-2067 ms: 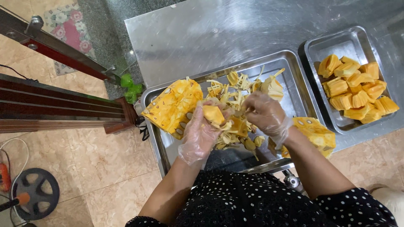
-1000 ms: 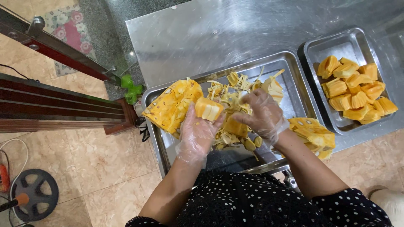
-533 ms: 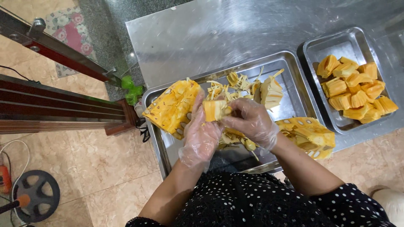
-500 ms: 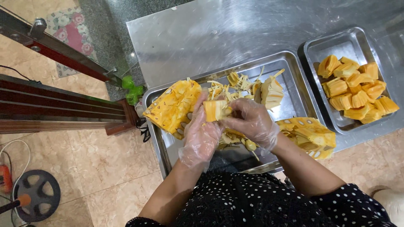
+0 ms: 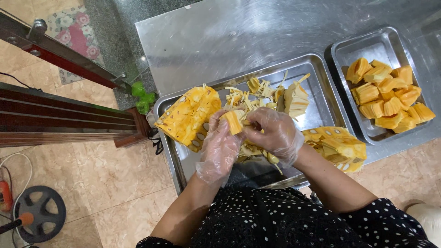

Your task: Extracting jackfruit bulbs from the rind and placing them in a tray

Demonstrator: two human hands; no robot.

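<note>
Both hands wear clear plastic gloves and work over a large steel tray [image 5: 321, 98]. My left hand [image 5: 219, 149] holds a yellow jackfruit pod [image 5: 233, 121] from below. My right hand [image 5: 274, 134] closes on the same pod from the right, fingers pinching its end. A big cut jackfruit section [image 5: 188, 117] lies on the tray's left edge. Pale fibres and scraps [image 5: 264, 92] are heaped behind my hands. Another jackfruit chunk [image 5: 337, 147] rests at the tray's near right corner.
A smaller steel tray [image 5: 370, 43] at the right holds several cleaned yellow pods [image 5: 388, 96]. Both trays sit on a steel table [image 5: 239, 36]. A dark wooden rail [image 5: 64, 117] and a green object [image 5: 143, 96] stand to the left, and a weight plate [image 5: 39, 218] lies on the tiled floor.
My right hand has come left to join my left hand on the pod, which now sits lower and closer to me. The chunk at the near right stays put.
</note>
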